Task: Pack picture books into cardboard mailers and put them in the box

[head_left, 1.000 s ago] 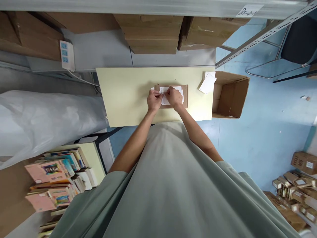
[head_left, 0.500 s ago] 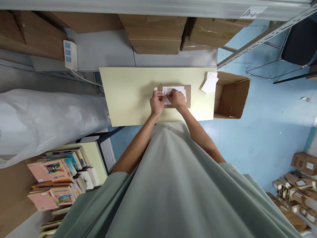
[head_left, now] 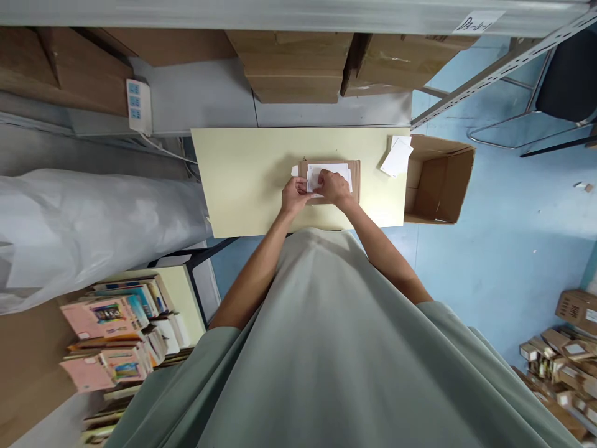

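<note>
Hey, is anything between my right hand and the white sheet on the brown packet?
Nothing visible: the right hand is directly over the white sheet on the brown packet, fingers apparently touching it. The loose white papers lie apart, off to the right.

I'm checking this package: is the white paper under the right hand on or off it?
On: the white paper lies over the cardboard package, whose edges show beyond it; whether stuck, cannot tell.

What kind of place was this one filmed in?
Probably a storeroom or packing area, perhaps one handling books. A metal rack with a code label shows cardboard boxes beyond it, books are stacked at lower left, and brown parcels with white labels are piled at lower right.
</note>
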A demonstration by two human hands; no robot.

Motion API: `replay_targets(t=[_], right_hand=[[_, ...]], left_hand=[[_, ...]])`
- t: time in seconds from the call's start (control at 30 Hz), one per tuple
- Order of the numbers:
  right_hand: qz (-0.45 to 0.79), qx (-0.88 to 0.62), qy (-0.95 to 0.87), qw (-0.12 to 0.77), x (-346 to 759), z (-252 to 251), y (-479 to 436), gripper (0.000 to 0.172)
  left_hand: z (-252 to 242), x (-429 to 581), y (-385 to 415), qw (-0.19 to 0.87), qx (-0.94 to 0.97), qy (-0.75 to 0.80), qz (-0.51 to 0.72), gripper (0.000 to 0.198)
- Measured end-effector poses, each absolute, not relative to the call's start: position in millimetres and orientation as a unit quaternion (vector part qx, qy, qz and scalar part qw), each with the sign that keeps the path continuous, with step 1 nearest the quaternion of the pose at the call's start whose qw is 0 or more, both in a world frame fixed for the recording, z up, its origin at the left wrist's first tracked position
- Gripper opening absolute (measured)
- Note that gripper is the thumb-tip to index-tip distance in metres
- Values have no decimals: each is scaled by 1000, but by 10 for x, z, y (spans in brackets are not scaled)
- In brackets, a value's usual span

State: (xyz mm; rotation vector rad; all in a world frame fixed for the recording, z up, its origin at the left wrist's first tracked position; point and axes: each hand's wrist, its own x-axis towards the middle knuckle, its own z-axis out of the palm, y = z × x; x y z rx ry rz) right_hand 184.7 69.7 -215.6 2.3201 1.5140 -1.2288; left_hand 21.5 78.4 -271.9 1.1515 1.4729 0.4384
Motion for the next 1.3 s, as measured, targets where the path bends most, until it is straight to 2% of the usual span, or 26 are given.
replay_targets(t=[0.07,0.2,0.37,0.5,0.63,0.9,1.1,1.3], right_hand=[[-411,762,497,55,1856,-2164,667,29],[-407,788,462,15,1878,-2210,744,16],[-416,802,429,-13,1873,-2226,869,41],[-386,790,476,24,1779,-2188,755,32],[-413,746,519,51,1746,-2163,589,31],[-451,779,435,-13,2295,-2257,319,26],[-417,804,425,-7,2728,-2211,18,25],[-378,826,418,-20,2695,-2222,-166,31]], left_hand=[[-2721,213,802,577,486,631,180,49],[-2717,203,812,578,490,627,179,46],[-2726,186,818,574,497,627,174,45],[-2762,186,824,558,500,639,173,47],[-2774,185,832,545,497,655,163,47],[-2704,193,808,526,488,678,160,49],[-2700,216,732,499,478,702,174,47],[-2791,224,661,425,427,775,189,61]])
